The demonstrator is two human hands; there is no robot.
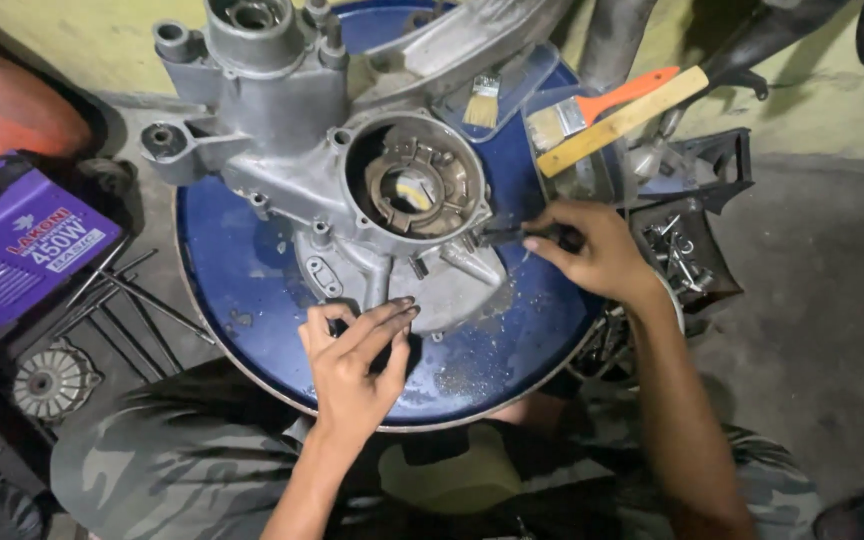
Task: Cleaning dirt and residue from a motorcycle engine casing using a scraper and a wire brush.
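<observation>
Right hand [597,250] grip on dark tool [512,236] beside grey engine casing [352,170]; purple box [22,245] left.

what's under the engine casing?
The grey engine casing lies on a round blue tray speckled with grit. The left hand rests at its lower edge; the right hand holds a dark tool against it. The tray beneath the casing is hidden.

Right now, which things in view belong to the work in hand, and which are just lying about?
In use:
- grey engine casing on the blue round tray
- left hand resting at the casing's lower edge
- right hand pressing a dark tool against the casing

Lying about:
- paintbrushes
- purple box
- thin rods
- finned metal disc
- box of small metal parts
</observation>
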